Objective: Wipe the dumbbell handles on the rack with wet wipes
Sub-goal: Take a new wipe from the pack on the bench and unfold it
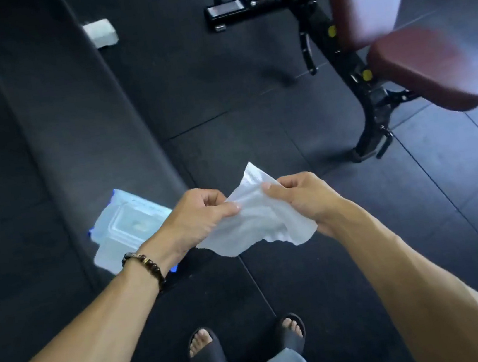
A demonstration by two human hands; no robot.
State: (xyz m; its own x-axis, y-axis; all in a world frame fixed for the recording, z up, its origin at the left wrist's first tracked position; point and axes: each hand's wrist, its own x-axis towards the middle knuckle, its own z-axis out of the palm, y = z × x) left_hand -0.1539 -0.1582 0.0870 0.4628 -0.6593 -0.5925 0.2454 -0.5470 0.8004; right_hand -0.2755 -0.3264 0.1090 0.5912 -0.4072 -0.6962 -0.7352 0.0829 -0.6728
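Mid-frame, both hands, left hand (202, 213) and right hand (301, 199), pinch a wet wipe (256, 224) apart, its pack (124, 227) lower left; no dumbbell shows, so wiping seems unstarted.

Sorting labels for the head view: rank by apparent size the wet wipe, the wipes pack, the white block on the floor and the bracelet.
1. wet wipe, though nearest the camera
2. wipes pack, partly hidden by the left arm
3. white block, farthest away
4. bracelet
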